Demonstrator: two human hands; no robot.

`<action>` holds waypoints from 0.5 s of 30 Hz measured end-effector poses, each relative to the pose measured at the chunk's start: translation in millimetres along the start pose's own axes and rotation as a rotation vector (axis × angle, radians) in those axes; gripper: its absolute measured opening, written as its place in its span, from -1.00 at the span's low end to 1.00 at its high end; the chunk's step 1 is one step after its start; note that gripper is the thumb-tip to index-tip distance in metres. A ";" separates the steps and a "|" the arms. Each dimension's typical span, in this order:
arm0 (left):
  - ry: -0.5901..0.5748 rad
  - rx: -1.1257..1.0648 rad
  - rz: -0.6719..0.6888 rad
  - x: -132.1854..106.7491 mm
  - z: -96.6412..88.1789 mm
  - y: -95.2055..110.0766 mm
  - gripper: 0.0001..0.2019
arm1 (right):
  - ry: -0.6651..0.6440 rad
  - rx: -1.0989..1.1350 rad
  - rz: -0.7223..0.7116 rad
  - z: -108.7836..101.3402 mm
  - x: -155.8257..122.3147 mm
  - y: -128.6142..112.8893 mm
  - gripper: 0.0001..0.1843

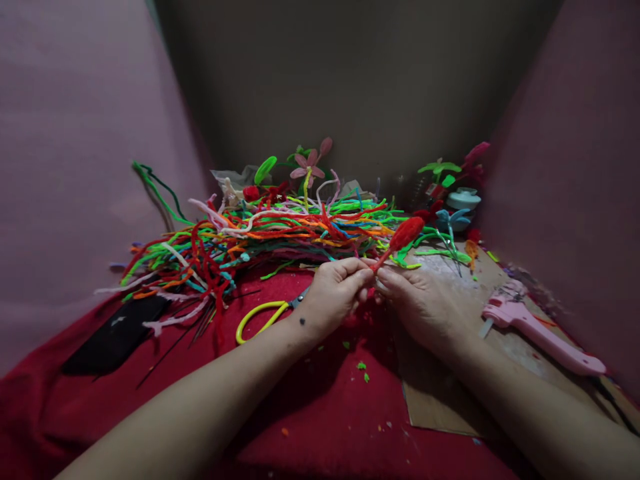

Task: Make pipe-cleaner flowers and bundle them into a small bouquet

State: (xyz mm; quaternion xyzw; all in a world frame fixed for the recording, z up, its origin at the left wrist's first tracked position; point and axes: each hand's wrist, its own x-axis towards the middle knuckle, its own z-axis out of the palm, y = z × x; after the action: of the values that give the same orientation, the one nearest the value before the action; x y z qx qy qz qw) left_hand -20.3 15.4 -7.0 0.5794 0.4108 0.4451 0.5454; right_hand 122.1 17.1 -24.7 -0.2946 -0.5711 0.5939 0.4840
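Note:
Between my two hands is a red fuzzy pipe-cleaner petal, its rounded end pointing up and to the right. My left hand pinches the thin lower end of its stem. Close beside it, the fingers of my right hand are closed on the same stem. The fingertips nearly meet, and part of the stem is hidden by them. Yellow-handled scissors lie next to my left wrist, their blades partly covered by my hand. Behind my hands spreads a large heap of coloured pipe cleaners.
A pink glue gun rests on a cardboard sheet at the right. A black pouch-like flat object lies at the left on the red cloth. Pipe-cleaner flowers stand at the back, near a light-blue lidded jar.

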 end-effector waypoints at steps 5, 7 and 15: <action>-0.041 -0.169 -0.089 -0.4 1.0 0.1 -0.82 | 0.032 -0.028 0.032 0.7 -0.1 -0.6 -0.73; -0.087 -0.250 -0.133 0.6 -0.9 -2.2 -0.83 | 0.038 0.026 0.050 -1.3 0.3 3.3 -0.73; -0.402 -0.554 -0.329 6.8 -13.7 -7.4 -0.90 | 0.022 0.176 0.056 -4.6 2.9 11.8 -0.84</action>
State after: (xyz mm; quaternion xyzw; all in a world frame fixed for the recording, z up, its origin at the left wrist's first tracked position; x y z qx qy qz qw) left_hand -31.6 26.1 -13.8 0.4122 0.2471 0.3232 0.8152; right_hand 122.4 23.0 -36.2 -0.2732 -0.5030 0.6518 0.4975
